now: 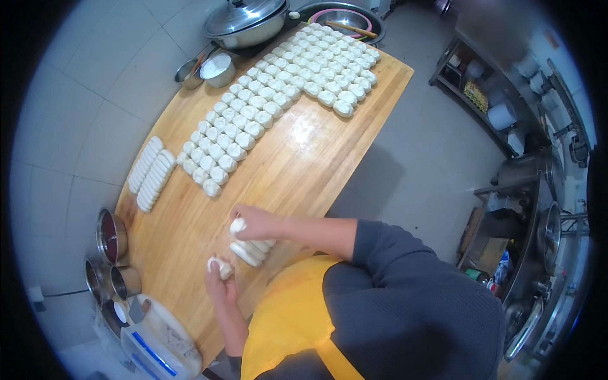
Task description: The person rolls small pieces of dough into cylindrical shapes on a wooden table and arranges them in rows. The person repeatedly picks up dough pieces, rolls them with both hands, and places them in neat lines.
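A lump of white dough [221, 268] sits in my left hand [222, 284], raised over the wooden worktable [185, 242], thumb pressed against it. My right hand [254, 223] has its fingers curled around another white dough piece [237, 227]. Beneath and beside the right hand lies a row of short dough rolls [247, 253], partly hidden by the hand and forearm. Farther up the table, many round dough pieces [256, 102] stand close together in rows. Two stacked-looking rows of slim dough rolls [156, 175] lie near the table's wall side.
Along the wall edge stand a metal bowl with dark red contents [111, 237], a pot of white powder [217, 69] and a lidded steel pan [247, 23]. A plastic box [152, 349] sits at the near corner. Metal shelving [475, 95] lines the right side.
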A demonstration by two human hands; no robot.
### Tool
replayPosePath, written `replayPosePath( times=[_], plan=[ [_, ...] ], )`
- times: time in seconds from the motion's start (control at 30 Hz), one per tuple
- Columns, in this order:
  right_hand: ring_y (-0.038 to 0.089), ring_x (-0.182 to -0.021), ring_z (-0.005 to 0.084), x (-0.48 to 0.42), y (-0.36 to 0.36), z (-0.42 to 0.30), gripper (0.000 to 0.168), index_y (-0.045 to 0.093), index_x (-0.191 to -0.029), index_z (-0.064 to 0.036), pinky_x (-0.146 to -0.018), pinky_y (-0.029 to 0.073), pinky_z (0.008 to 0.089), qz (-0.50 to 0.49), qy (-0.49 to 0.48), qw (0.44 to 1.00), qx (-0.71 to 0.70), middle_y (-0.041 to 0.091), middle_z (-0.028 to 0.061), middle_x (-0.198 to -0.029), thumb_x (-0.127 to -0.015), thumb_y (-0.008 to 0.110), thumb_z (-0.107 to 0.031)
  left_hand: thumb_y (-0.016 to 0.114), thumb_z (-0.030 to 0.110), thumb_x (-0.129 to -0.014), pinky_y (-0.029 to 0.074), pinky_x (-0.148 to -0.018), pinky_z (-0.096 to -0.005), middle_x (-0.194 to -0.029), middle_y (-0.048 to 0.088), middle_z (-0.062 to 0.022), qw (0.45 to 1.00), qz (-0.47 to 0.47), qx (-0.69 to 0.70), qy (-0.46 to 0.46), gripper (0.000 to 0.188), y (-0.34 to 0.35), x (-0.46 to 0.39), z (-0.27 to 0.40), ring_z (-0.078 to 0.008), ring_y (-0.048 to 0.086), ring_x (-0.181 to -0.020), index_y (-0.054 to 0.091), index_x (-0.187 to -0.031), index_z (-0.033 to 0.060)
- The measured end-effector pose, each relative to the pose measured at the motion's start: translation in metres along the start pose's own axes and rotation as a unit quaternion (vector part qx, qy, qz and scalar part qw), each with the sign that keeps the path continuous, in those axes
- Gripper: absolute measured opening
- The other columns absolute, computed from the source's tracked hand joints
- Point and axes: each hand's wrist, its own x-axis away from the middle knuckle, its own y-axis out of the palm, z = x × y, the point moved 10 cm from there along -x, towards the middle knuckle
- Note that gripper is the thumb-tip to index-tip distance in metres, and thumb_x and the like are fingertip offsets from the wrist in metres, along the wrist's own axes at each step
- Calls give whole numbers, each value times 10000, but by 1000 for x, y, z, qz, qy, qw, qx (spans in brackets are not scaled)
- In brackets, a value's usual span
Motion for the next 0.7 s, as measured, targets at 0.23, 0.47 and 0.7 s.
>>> replayPosePath(
  times=[0.23,0.47,0.7],
  plan=[
    [639,-878,218,5,-51,32,194,614,-924,-24,-743,517,343,43,72,996,2,655,102,-928,-796,674,-157,623,94,-921,523,-704,-336,-909,615,-83,984,135,-10,111,187,-83,13,31,-176,607,-806,560,-1070,0],
    [644,-867,324,-19,-84,11,282,542,-999,-32,-728,510,425,-7,3,922,387,660,178,-943,-839,663,-230,697,135,-864,528,-752,-372,-909,660,-152,863,159,-456,149,285,-78,-1,74,-277,643,-818,552,-1061,-13],
    [589,-1058,370,26,-74,23,459,515,-1203,12,-906,452,475,-45,-100,869,483,626,198,-1025,-819,655,-196,782,259,-752,428,-964,-486,-1152,582,-216,573,99,-794,180,661,-35,35,40,-392,555,-1074,475,-1253,-43]
  ],
)
